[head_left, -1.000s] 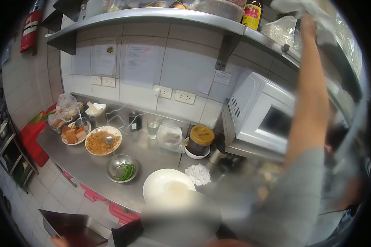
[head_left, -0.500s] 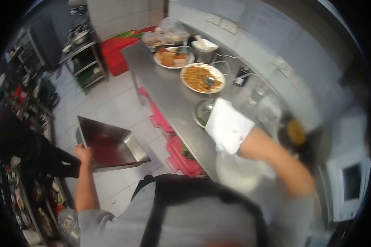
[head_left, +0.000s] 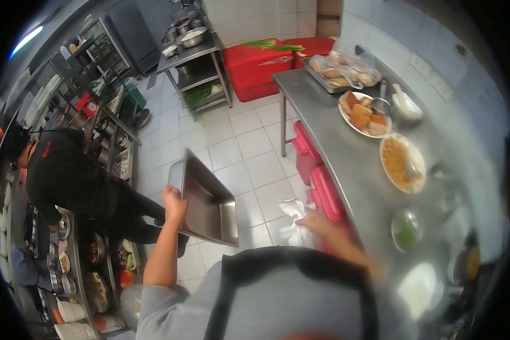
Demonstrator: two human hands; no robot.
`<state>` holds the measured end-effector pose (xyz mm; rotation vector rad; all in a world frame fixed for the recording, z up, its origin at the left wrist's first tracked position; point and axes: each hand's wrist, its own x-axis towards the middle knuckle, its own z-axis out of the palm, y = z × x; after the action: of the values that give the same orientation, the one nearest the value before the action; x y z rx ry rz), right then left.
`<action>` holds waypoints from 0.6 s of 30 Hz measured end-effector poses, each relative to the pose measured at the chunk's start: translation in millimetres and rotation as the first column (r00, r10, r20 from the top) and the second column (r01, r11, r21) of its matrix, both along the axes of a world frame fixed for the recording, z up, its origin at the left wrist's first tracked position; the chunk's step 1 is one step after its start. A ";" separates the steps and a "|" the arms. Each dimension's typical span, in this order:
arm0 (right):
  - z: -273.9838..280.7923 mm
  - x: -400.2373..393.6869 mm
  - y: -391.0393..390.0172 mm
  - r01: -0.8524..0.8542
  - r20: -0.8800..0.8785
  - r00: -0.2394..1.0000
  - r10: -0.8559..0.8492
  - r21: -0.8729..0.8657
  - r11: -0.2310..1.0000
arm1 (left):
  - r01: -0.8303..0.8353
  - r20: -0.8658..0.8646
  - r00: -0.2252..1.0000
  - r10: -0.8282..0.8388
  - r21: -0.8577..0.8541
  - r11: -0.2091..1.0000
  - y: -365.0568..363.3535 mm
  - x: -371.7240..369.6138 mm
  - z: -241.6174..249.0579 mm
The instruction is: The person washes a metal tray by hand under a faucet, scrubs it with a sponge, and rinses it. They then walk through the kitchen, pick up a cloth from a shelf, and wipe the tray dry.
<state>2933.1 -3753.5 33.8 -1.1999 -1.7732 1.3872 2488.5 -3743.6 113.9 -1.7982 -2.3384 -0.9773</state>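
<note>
A deep rectangular steel pan (head_left: 209,198) hangs over the tiled floor, tilted, its inside facing right. My left hand (head_left: 175,205) is closed on its near left rim. To the right of the pan, my right hand (head_left: 313,222) grips a crumpled white cloth (head_left: 293,215) beside the table edge. The cloth and hand are somewhat blurred. The cloth and pan are apart.
A steel table (head_left: 334,136) on the right bears a plate of food chunks (head_left: 364,116), an oval dish of orange-brown food (head_left: 401,164) and a bowl of greens (head_left: 405,231). Pink bins (head_left: 326,192) stand below. A person in black (head_left: 73,170) stands left, near shelves.
My right hand has moved left with the cloth, from above the table to beside its edge. The view has turned left, and more of the other person shows.
</note>
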 end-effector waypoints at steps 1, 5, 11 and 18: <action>0.8 -11.1 -2.3 0.082 0.068 0.995 -0.075 -0.096 0.992 | 0.031 -0.015 0.999 -0.031 0.005 1.000 12.1 -16.0 2.2; 56.9 -50.7 -7.5 0.334 0.371 0.908 -0.196 -0.354 0.874 | 0.135 -0.179 0.977 -0.112 0.119 0.984 56.4 -26.0 58.9; 4.7 -103.2 128.7 0.138 -0.563 0.656 -0.502 -0.565 0.814 | 0.404 -0.313 0.885 -0.345 0.150 0.902 75.8 31.6 187.3; 123.3 -271.4 335.6 -0.409 -0.860 0.239 -0.452 -0.511 0.756 | 0.746 -0.565 0.564 -0.602 0.036 0.665 84.3 88.8 193.3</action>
<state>2661.7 -3417.9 157.1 -0.2658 -0.2490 2.1405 2577.3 -3659.4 307.2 -2.4879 -1.0978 -0.6592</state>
